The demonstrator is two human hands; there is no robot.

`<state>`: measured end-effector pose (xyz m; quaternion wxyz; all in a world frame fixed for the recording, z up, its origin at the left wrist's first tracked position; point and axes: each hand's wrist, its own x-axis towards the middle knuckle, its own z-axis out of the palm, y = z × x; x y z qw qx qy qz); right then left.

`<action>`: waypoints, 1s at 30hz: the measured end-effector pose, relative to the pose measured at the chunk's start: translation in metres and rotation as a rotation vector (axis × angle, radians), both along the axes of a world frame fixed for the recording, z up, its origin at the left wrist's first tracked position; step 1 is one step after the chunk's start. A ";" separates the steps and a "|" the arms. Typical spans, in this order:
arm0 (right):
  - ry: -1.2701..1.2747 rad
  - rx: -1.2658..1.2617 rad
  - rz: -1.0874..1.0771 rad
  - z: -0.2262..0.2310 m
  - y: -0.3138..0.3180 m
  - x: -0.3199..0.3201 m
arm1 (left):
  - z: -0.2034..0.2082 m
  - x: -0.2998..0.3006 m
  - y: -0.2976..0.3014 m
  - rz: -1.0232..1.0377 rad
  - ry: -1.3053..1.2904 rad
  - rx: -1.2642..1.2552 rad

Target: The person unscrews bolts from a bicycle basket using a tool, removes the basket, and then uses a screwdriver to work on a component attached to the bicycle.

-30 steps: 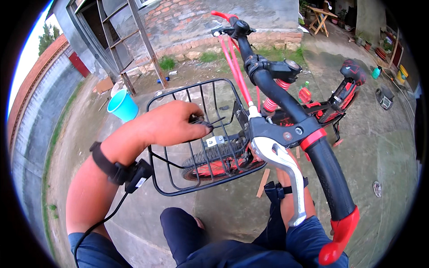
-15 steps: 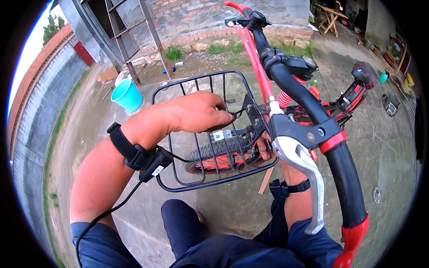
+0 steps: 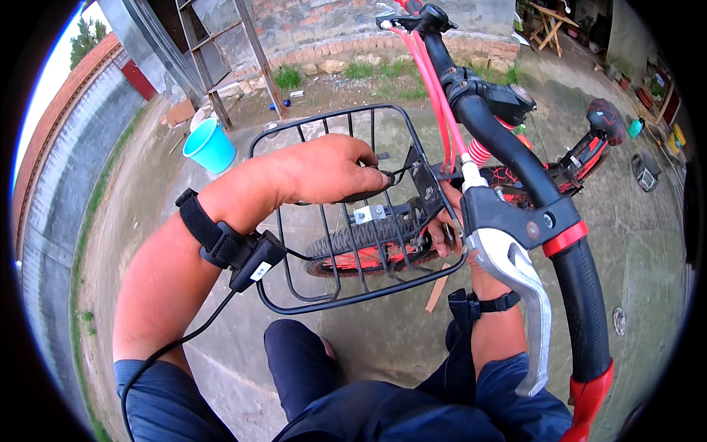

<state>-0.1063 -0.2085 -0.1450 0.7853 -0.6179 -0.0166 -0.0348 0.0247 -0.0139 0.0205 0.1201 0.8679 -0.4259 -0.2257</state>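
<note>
A black wire basket (image 3: 346,298) is fixed at the front of a bicycle with a black handlebar (image 3: 501,144). My left hand (image 3: 335,168) reaches into the basket, fingers curled round a slim dark thing (image 3: 364,196) whose kind I cannot make out. Its tip end lies close to the black bracket plate (image 3: 423,180) at the basket's back. Behind and below that plate is my right hand (image 3: 440,234), fingers bent and partly covered by the basket bars; whatever they grip is hidden. A small silver bracket (image 3: 370,214) sits above the front tyre (image 3: 331,247).
Nearest on the right hang a silver brake lever (image 3: 526,298) and a red bar end (image 3: 589,405). Pink cables (image 3: 434,96) run down beside the basket. A turquoise bucket (image 3: 210,146) and a wooden ladder (image 3: 254,59) stand at the far left. A wood strip (image 3: 437,289) lies on the ground.
The handlebar and brake lever have shifted slightly right and down in view, and the basket's far rim slightly up. Both hands keep their places at the basket's back.
</note>
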 end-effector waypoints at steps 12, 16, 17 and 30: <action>-0.099 -0.179 -0.196 -0.034 0.000 0.004 | -0.002 0.001 0.000 -0.030 -0.054 0.004; -0.054 -0.181 -0.170 -0.018 0.003 0.002 | 0.000 0.000 -0.001 0.034 0.070 -0.003; -0.038 -0.166 -0.156 -0.014 0.005 0.002 | 0.002 -0.002 -0.002 0.104 0.187 -0.016; -0.133 -0.009 -0.186 -0.019 0.013 0.001 | -0.007 -0.006 -0.004 -0.193 -0.451 -0.083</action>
